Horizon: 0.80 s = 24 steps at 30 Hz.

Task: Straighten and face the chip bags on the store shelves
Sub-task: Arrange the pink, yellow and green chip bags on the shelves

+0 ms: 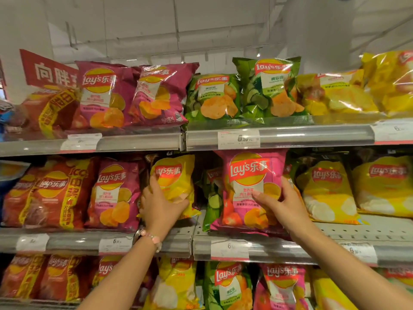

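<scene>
Head view shows two bare forearms reaching up from below to the middle shelf. Nearest to me, on the lowest row, stand more Lay's bags, among them a green one. On the left wrist sits a bead bracelet. The left hand grips the lower part of a yellow Lay's bag; its fingers are curled round the left edge and the thumb presses on the front. This bag stands upright on the middle shelf, just right of a purple Lay's bag. The right hand holds a pink Lay's bag by its right edge, the thumb lying across the front and the fingers behind it. The pink bag stands upright with its front to the aisle, and a green bag leans between the two held bags. Price tags hang on the shelf rails. Farther up, the top shelf carries purple, green and yellow bags, and a red sign stands at the far left.
</scene>
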Each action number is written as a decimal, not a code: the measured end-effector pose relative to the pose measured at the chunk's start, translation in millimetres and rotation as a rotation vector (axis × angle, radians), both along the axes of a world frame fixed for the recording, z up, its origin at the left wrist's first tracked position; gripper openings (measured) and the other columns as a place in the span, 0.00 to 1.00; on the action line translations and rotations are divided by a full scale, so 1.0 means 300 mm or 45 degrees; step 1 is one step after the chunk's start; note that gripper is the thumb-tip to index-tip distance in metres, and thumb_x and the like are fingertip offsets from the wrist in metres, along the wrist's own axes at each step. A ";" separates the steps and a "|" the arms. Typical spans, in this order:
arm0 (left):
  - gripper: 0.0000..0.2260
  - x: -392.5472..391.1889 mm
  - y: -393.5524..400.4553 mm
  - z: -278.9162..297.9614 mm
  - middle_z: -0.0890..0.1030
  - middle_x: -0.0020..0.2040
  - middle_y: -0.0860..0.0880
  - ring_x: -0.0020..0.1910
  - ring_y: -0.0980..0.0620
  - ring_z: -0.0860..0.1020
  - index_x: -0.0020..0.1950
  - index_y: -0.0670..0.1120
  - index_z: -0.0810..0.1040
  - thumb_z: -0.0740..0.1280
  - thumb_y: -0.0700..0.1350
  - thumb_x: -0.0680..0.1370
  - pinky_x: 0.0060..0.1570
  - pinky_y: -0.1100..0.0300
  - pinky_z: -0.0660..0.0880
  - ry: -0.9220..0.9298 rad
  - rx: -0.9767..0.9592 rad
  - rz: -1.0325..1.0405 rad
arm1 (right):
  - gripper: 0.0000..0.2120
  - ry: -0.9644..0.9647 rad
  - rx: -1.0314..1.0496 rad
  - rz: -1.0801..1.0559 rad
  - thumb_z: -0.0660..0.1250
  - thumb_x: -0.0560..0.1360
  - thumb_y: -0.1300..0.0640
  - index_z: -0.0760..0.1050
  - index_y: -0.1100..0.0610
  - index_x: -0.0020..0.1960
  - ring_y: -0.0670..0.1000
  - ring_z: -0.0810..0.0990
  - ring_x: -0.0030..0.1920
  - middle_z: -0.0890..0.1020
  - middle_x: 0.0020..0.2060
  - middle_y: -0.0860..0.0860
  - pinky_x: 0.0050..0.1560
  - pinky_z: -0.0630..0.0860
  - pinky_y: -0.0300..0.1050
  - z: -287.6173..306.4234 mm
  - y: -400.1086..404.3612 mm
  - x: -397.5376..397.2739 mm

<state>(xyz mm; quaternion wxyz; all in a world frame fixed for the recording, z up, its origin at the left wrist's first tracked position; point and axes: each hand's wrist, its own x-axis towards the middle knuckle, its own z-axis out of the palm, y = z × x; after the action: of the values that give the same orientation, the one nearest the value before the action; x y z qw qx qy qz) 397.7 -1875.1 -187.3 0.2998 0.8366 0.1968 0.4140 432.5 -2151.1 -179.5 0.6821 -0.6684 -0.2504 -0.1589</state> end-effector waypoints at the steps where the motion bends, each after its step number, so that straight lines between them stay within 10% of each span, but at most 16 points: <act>1: 0.52 -0.009 0.011 0.011 0.67 0.67 0.40 0.66 0.38 0.67 0.77 0.51 0.49 0.76 0.58 0.61 0.62 0.43 0.69 0.016 0.001 -0.021 | 0.23 -0.010 -0.010 -0.045 0.75 0.68 0.58 0.72 0.55 0.61 0.37 0.82 0.42 0.83 0.41 0.41 0.34 0.76 0.29 0.001 0.006 0.002; 6: 0.53 -0.087 0.076 0.038 0.69 0.66 0.42 0.64 0.40 0.69 0.76 0.55 0.48 0.76 0.59 0.60 0.59 0.45 0.71 0.071 0.086 -0.158 | 0.31 0.058 -0.043 -0.088 0.76 0.67 0.53 0.67 0.53 0.66 0.48 0.81 0.52 0.81 0.53 0.48 0.53 0.80 0.51 0.001 0.066 0.006; 24: 0.52 -0.312 0.322 0.059 0.67 0.70 0.45 0.68 0.41 0.66 0.76 0.58 0.49 0.78 0.58 0.60 0.63 0.42 0.68 0.029 0.125 -0.190 | 0.18 0.047 -0.225 -0.081 0.73 0.71 0.51 0.69 0.53 0.55 0.49 0.80 0.50 0.80 0.46 0.45 0.49 0.75 0.42 -0.010 0.612 0.017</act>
<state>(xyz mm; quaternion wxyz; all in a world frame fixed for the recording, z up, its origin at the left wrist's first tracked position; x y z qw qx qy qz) 304.0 -1778.4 -169.5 0.2863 0.8673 0.1169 0.3900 437.5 -1967.6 -182.5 0.6198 -0.7362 -0.2295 -0.1454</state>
